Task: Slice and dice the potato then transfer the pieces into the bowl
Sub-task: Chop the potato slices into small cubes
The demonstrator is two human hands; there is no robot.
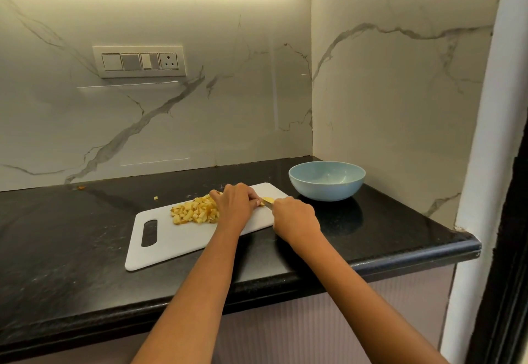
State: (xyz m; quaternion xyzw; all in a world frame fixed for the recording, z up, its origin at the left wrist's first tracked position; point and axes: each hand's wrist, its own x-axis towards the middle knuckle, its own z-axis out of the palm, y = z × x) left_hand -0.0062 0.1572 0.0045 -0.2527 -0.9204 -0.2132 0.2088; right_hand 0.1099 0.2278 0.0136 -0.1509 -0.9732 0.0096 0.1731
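Note:
A white cutting board [171, 245] lies on the black counter. A heap of diced potato pieces [195, 212] sits on its middle. My left hand [235, 206] rests curled over the right side of the heap and holds a small uncut potato piece [267, 199], which shows between my hands. My right hand [294, 219] grips a knife [268, 205]; only a short stretch of blade shows, touching the potato piece. A light blue bowl [327, 182] stands to the right of the board, with nothing visible inside it.
One stray potato cube [155, 198] lies on the black counter [71, 235] behind the board. The counter's front edge runs close below the board. Marble walls close off the back and right; a switch panel [139, 61] is on the back wall.

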